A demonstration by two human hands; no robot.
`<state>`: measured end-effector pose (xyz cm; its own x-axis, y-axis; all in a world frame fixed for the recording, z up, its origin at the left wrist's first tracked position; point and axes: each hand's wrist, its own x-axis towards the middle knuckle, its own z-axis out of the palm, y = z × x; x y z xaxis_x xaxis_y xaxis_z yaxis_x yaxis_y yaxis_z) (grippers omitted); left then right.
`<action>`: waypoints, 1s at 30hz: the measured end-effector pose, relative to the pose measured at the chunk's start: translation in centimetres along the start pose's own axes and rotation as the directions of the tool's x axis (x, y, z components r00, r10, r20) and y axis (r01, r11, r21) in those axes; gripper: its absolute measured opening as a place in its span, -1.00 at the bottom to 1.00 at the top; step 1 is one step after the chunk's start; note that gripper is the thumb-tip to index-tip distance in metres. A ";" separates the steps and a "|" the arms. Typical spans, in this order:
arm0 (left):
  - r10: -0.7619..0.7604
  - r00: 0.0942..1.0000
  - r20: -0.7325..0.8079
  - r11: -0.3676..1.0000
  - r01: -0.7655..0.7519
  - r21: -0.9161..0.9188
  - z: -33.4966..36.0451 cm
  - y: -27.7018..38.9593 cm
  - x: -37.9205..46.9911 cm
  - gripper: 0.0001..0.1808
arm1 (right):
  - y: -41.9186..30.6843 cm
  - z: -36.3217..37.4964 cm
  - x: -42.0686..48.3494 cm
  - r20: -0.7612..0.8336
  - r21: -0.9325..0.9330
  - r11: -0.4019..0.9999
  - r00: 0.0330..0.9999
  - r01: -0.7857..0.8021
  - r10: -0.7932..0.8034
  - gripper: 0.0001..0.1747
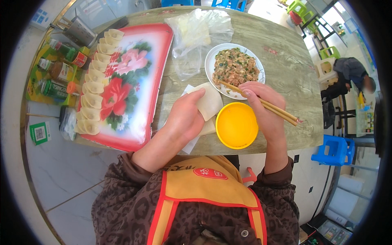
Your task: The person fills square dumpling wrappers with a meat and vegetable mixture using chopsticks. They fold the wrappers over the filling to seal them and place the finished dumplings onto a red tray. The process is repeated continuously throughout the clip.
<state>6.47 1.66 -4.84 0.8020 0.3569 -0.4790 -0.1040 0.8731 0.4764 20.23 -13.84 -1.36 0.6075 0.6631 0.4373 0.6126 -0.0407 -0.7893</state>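
Observation:
My left hand (187,114) holds a flat dough wrapper (210,102) between thumb and fingers. Beneath that hand, more wrappers (208,128) lie partly hidden on white paper. My right hand (265,105) grips a pair of wooden chopsticks (275,111), whose tips touch the near left edge of a minced meat filling with chopped greens (235,65). A white plate (261,76) bears this filling. Just below the plate stands a yellow bowl (237,125), between my hands. Folded dumplings (93,88) line the left side of a red-rimmed floral tray (150,92).
A clear plastic bag (199,33) with pale wrappers lies behind the plate. Bottles (61,70) and a metal utensil holder (80,30) stand left of the tray. Blue stools (332,150) are on the floor at right, and a person (350,72) sits farther off.

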 end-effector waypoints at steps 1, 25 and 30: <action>0.001 1.000 -0.003 1.000 -0.001 0.002 0.1 0.0 0.0 -0.58 | 0.1 0.0 0.0 0.002 0.015 1.000 1.000 -0.017 0.017 -0.89; -0.008 1.000 -0.006 1.000 0.008 -0.019 -0.1 1.2 -1.3 -0.57 | -1.9 -0.6 -2.1 -0.046 0.087 0.995 0.998 0.050 -0.046 -0.88; -0.038 0.993 0.108 0.991 0.051 -0.124 -0.9 2.6 -3.0 -0.53 | -4.4 -0.3 -2.6 0.114 -0.057 0.961 0.958 0.272 -0.264 -0.77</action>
<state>3.24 3.20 -2.82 0.8640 0.2860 -0.4144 -0.1352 0.9246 0.3562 16.07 -15.59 1.11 0.3623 0.7308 0.5784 0.7823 0.0989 -0.6150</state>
